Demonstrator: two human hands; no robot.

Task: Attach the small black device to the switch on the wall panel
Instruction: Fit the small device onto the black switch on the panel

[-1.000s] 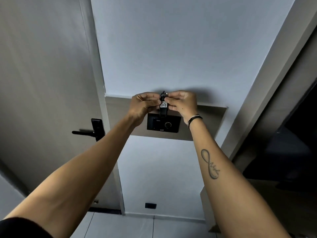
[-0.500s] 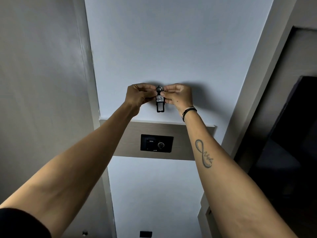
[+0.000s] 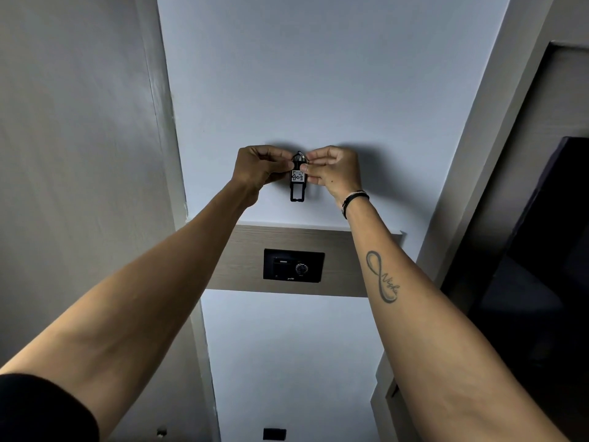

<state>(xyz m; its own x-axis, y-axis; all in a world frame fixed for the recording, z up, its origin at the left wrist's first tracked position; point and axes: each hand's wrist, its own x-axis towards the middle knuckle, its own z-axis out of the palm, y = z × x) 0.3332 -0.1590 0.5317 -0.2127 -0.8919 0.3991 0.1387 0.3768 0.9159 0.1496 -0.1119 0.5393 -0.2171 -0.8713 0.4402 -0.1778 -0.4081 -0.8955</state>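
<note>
I hold the small black device (image 3: 298,180) between both hands, up against the pale wall and above the top edge of the wooden wall panel (image 3: 242,260). The left hand (image 3: 259,169) pinches its left side with thumb and fingers closed on it; the right hand (image 3: 334,172) pinches the right side near the white label, also closed on it. A metal ring shows at the device's upper end, between the two sets of fingertips.

The device's long axis runs vertical, ring end up, open rectangular frame end down. That lower end points straight at the black switch plate (image 3: 293,265), which sits in the middle of the panel, directly below and clearly apart from the device. Nothing lies between them.

Judgement: the attach step is not yet made. The move needed is a straight descent along the device's own long axis, frame end leading. Both hands are about equally near the plate; the round knob (image 3: 301,268) sits on its right half, which slightly favours the right hand for guiding.
</note>
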